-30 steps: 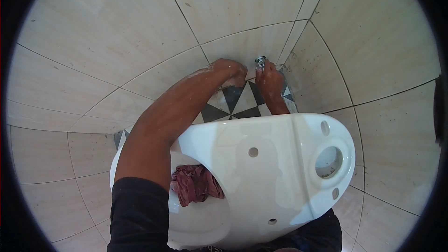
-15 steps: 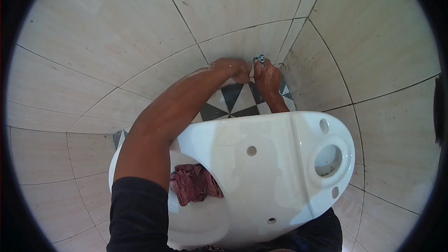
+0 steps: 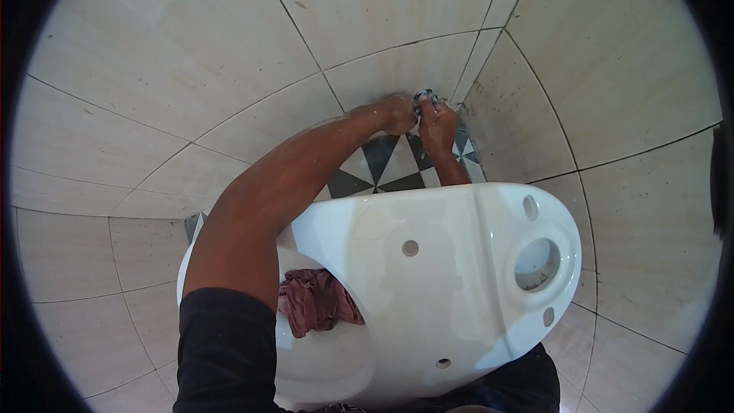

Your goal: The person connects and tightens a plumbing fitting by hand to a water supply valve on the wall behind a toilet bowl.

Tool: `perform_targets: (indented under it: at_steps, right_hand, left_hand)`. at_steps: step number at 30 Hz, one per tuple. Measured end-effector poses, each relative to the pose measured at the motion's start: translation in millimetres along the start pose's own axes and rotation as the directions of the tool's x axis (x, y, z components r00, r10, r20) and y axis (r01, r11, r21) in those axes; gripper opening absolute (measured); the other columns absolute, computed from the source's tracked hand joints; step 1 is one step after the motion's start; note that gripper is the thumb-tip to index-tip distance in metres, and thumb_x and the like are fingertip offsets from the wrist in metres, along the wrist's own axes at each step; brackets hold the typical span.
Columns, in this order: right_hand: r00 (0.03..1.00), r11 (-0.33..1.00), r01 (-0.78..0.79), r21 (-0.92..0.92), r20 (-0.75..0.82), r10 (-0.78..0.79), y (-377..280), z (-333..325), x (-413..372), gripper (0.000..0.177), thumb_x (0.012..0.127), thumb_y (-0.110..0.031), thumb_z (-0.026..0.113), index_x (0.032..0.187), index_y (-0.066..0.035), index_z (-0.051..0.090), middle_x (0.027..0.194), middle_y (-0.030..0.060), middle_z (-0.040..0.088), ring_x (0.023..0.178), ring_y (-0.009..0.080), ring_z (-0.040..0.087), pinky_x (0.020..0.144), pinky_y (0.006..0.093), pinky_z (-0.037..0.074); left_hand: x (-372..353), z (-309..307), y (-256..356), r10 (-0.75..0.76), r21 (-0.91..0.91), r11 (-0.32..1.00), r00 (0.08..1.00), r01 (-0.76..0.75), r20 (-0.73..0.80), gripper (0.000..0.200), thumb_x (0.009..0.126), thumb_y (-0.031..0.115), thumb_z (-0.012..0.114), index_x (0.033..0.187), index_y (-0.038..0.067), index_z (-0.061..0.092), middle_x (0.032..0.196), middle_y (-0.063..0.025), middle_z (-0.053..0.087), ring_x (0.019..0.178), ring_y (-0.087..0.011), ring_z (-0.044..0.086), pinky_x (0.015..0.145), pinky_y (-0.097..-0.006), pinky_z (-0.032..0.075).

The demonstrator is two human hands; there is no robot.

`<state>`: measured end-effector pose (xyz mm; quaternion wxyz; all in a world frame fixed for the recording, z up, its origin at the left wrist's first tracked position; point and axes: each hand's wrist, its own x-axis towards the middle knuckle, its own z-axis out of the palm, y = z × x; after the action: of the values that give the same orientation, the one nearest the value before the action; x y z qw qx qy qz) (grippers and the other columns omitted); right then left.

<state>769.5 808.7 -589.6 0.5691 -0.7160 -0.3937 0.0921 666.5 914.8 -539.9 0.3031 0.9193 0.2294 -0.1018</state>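
A small chrome valve sits low at the wall, close to the corner. My right hand is closed around it, thumb laid along the metal. Right beside it, my left hand has curled fingers against the valve's left side; what they grip is hidden. My left arm stretches over the bowl of a white ceramic toilet, while my right forearm passes behind the toilet's far edge. Inside the bowl lies a crumpled maroon cloth.
Beige wall tiles rise beyond my hands and meet another tiled wall at the right. Black-and-white patterned floor tiles show between toilet and wall. The toilet has a round opening at its right end.
My left hand has shifted slightly right, up against the valve, and its fingers have turned. My right hand has tilted a little around the valve. Toilet and cloth stay put.
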Motion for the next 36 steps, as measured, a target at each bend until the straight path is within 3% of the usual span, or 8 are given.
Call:
perform_targets:
  at_steps: [3, 9, 14, 27, 30, 33, 35, 36]
  right_hand:
    - [0.977, 0.978, -0.204, -0.042, 0.058, 0.207, 6, 3, 1, 0.05, 0.096, -0.041, 0.06, 0.077, 0.005, 0.064, 0.065, 0.0247, 0.062, 0.062, 0.0422, 0.062, 0.06, 0.049, 0.045]
    - [0.902, 0.89, -0.426, 0.16, 0.15, 0.405, -1, 2, 2, 0.057, 0.095, -0.047, 0.062, 0.068, 0.002, 0.062, 0.057, 0.0146, 0.058, 0.049, 0.0255, 0.057, 0.051, 0.0434, 0.043]
    - [0.715, 0.553, -0.698, 0.454, 0.399, 0.575, -5, -10, 11, 0.042, 0.095, -0.042, 0.066, 0.072, -0.008, 0.061, 0.057, 0.0033, 0.055, 0.044, 0.0132, 0.05, 0.037, 0.0302, 0.033]
    - [0.538, 0.369, -0.838, 0.402, 0.496, 0.681, -13, -19, 23, 0.033, 0.095, -0.039, 0.067, 0.079, -0.011, 0.061, 0.061, 0.0031, 0.059, 0.043, 0.0126, 0.049, 0.039, 0.0275, 0.035]
    - [0.588, 0.511, -0.808, 0.292, 0.412, 0.695, -17, -17, 16, 0.033, 0.095, -0.039, 0.066, 0.089, -0.007, 0.062, 0.066, 0.0053, 0.062, 0.043, 0.0138, 0.05, 0.038, 0.0299, 0.036]
    - [0.869, 0.832, -0.494, 0.252, 0.136, 0.475, -8, -9, 6, 0.041, 0.096, -0.04, 0.065, 0.105, -0.002, 0.058, 0.07, 0.0133, 0.064, 0.059, 0.0264, 0.066, 0.049, 0.0396, 0.048]
    - [0.998, 0.998, 0.055, 0.017, -0.035, -0.054, -3, -7, 1, 0.038, 0.097, -0.037, 0.062, 0.115, -0.005, 0.053, 0.081, 0.0203, 0.067, 0.068, 0.038, 0.069, 0.062, 0.0462, 0.051]
    - [0.998, 0.998, 0.053, 0.016, -0.035, -0.052, -4, -8, 1, 0.038, 0.097, -0.037, 0.062, 0.115, -0.005, 0.053, 0.081, 0.0203, 0.067, 0.068, 0.038, 0.069, 0.062, 0.0462, 0.051]
  left_hand:
    - [-5, 3, 13, -0.119, 0.044, 0.991, 0.989, 0.123, -0.086, 0.036, 0.094, 0.028, 0.058, 0.101, -0.006, 0.071, 0.104, -0.0314, 0.068, 0.102, -0.0441, 0.067, 0.091, -0.0515, 0.052]
    - [-23, -4, 31, -0.205, 0.055, 0.975, 0.964, 0.218, -0.172, 0.036, 0.098, 0.031, 0.056, 0.1, -0.002, 0.071, 0.102, -0.0282, 0.069, 0.099, -0.0441, 0.067, 0.088, -0.0522, 0.052]
    - [-25, -2, 36, -0.1, 0.142, 0.98, 0.963, 0.139, -0.251, 0.032, 0.098, 0.031, 0.057, 0.107, 0.003, 0.068, 0.099, -0.0252, 0.07, 0.098, -0.0418, 0.068, 0.084, -0.0527, 0.054]
    - [-21, -6, 35, -0.064, 0.15, 0.985, 0.983, 0.09, -0.173, 0.028, 0.097, 0.029, 0.057, 0.101, 0.007, 0.074, 0.1, -0.0205, 0.072, 0.097, -0.0383, 0.07, 0.086, -0.0506, 0.056]
    - [-20, -5, 33, -0.074, 0.167, 0.98, 0.978, 0.108, -0.193, 0.033, 0.101, 0.029, 0.049, 0.103, 0.004, 0.07, 0.094, -0.0261, 0.07, 0.09, -0.0425, 0.069, 0.081, -0.0534, 0.053]
    - [-22, -5, 32, 0.054, 0.272, 0.962, 0.97, 0.013, -0.238, 0.035, 0.102, 0.03, 0.046, 0.103, 0.003, 0.07, 0.094, -0.0265, 0.07, 0.089, -0.0439, 0.068, 0.08, -0.0543, 0.053]
    - [-22, -5, 32, 0.024, 0.239, 0.97, 0.967, 0.038, -0.252, 0.036, 0.103, 0.029, 0.046, 0.102, 0.002, 0.069, 0.093, -0.0264, 0.069, 0.088, -0.0444, 0.068, 0.081, -0.0549, 0.053]
    - [-22, -3, 33, -0.009, 0.201, 0.977, 0.964, 0.064, -0.266, 0.036, 0.103, 0.029, 0.045, 0.102, 0.002, 0.068, 0.092, -0.0263, 0.069, 0.088, -0.0449, 0.068, 0.081, -0.0554, 0.053]
